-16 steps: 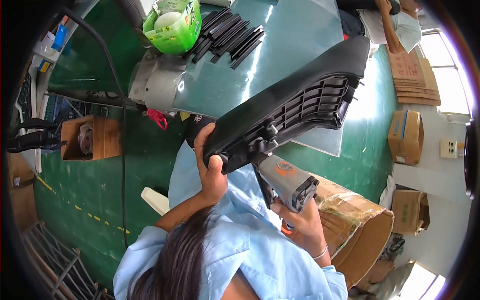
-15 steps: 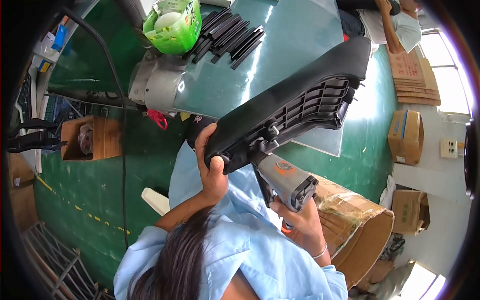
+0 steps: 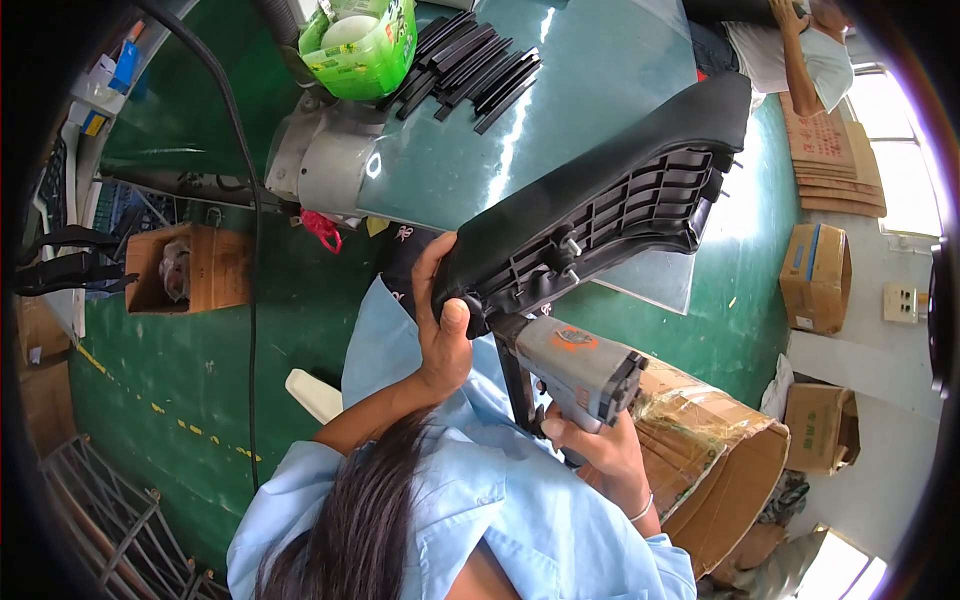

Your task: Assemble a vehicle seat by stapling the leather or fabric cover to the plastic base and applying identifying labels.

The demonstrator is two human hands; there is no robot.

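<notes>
Seat [image 3: 610,215] unmoved, green basket [image 3: 362,45] holding tape

Green painted floor [image 3: 190,340] all around, yellow dashes along its left side. A glossy green bench [image 3: 560,90] catches glare from bright windows [image 3: 905,180] on the right. Cardboard boxes [image 3: 815,275] sit by the pale wall, flat cardboard sheets [image 3: 825,150] piled beyond. A wooden crate [image 3: 185,268] stands on the floor at left, a metal rack [image 3: 110,510] below.
</notes>
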